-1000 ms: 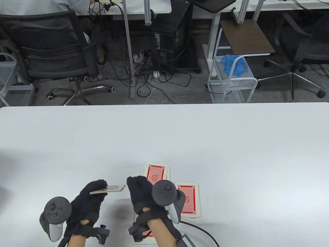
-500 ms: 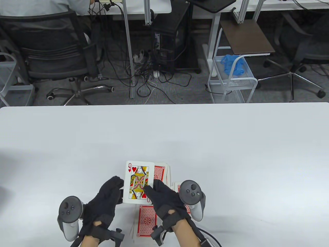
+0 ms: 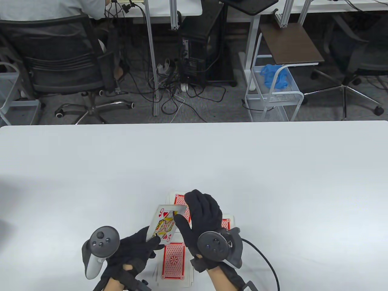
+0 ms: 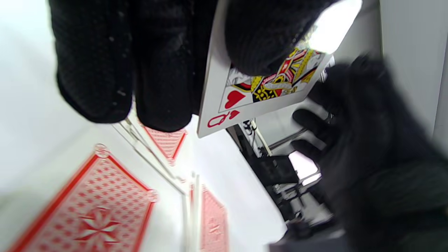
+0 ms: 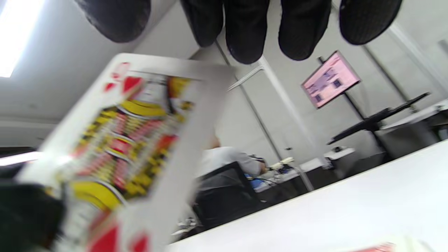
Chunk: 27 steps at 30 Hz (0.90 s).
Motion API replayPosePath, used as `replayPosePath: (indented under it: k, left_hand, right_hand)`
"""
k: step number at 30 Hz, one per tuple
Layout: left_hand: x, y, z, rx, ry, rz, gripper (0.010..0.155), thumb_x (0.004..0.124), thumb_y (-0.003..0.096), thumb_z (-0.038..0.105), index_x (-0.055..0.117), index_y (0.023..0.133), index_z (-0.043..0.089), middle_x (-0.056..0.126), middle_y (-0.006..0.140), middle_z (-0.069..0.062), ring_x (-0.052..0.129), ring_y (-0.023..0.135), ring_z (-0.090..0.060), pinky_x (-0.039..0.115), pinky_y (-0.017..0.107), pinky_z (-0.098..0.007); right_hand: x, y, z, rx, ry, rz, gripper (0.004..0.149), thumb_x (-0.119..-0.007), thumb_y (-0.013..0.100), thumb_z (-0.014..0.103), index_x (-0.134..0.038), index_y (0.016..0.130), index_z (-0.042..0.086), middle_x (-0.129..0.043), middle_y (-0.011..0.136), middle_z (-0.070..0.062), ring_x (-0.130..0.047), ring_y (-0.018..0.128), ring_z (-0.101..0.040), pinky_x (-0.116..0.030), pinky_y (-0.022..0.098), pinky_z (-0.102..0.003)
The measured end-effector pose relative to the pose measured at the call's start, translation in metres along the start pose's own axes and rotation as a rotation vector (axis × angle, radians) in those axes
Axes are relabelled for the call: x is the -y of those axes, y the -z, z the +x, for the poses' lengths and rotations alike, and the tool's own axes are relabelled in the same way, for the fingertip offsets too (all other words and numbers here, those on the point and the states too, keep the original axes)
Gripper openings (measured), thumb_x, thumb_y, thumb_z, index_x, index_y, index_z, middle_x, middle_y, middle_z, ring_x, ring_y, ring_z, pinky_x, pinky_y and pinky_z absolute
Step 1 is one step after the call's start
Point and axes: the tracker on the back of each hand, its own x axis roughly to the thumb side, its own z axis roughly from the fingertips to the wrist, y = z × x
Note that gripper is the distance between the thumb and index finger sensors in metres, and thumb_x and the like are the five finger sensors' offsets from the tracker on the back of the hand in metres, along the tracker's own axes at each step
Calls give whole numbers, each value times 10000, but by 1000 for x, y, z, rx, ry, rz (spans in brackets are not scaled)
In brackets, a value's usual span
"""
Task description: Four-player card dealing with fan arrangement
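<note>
The left hand (image 3: 133, 251) pinches the queen of hearts (image 3: 165, 223) by its lower edge, thumb on the face, tilted face-up above the bench (image 3: 272, 169), probably so it can start a fan. The right hand (image 3: 201, 216) hovers just beside it with fingers spread, apparently holding nothing, though its palm is hidden. Three face-down piles lie close below: the near pile (image 3: 173, 264), the far pile (image 3: 178, 199), and the right pile (image 3: 226, 222), mostly covered.
</note>
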Motion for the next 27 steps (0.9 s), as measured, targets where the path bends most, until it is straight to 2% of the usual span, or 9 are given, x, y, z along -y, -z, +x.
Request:
replayPosePath:
  k: [2,5,8,10,13,15,19,23,27]
  left_hand:
    - [8,1,7,23,42,-41,490,842,487,339,879,941,158,1054,869,-92,1142,717,-344,989,447,-501]
    - [16,1,16,69,124,-60,487,846,481,342,880,938,178,1055,871,-73,1142,727,-324,989,455,-495]
    - [18,1,16,70,80,-64,482,852,475,339,888,928,177,1065,855,-69,1148,717,-313,996,452,-484]
    - [18,2,14,64,37,-81,480,856,475,330,893,926,172,1064,856,-75,1146,716,-323,990,454,-492]
    - [18,2,12,64,52,-92,478,854,473,336,895,923,180,1069,850,-64,1147,717,-313,989,457,-490]
    - [17,2,11,58,21,-93,477,854,474,332,898,921,173,1071,847,-71,1144,718,-318,982,464,-494]
    - [14,2,6,40,-11,-78,476,853,473,333,896,921,176,1071,847,-70,1144,719,-318,982,462,-498]
    - [15,3,3,25,-16,-97,471,853,473,334,901,912,174,1081,831,-67,1153,708,-308,987,459,-491]
    - [13,4,-3,16,-96,-109,469,856,472,334,908,906,165,1087,820,-74,1153,699,-316,989,453,-492]
  right_hand:
    - [2,2,3,31,1,0,700,-612,586,508,-541,1160,115,-663,1146,-225,-652,962,-605,-520,641,-786]
    - [4,2,2,50,-42,-1,704,-586,560,581,-698,1049,87,-879,890,-180,-904,734,-482,-694,571,-704]
    - [3,1,-6,28,5,-5,600,-629,539,587,-852,834,116,-962,667,-94,-986,571,-392,-778,489,-652]
    - [4,1,-9,22,16,-5,567,-645,529,588,-880,780,136,-977,610,-72,-1000,530,-372,-795,468,-640]
    - [4,1,-9,34,5,12,515,-663,524,561,-899,743,160,-987,580,-51,-1008,515,-353,-806,464,-627]
    - [5,2,-9,38,11,19,500,-664,524,534,-890,771,162,-984,613,-54,-1004,543,-354,-801,479,-625]
    - [8,1,-11,-6,-38,2,634,-639,520,605,-847,858,111,-961,695,-107,-973,599,-411,-768,496,-659]
    - [9,3,-10,-26,-39,47,438,-689,534,506,-910,723,179,-987,575,-41,-1001,547,-352,-804,481,-623]
    - [8,5,-13,-19,96,106,376,-708,545,407,-888,786,180,-975,646,-47,-986,616,-344,-783,529,-624]
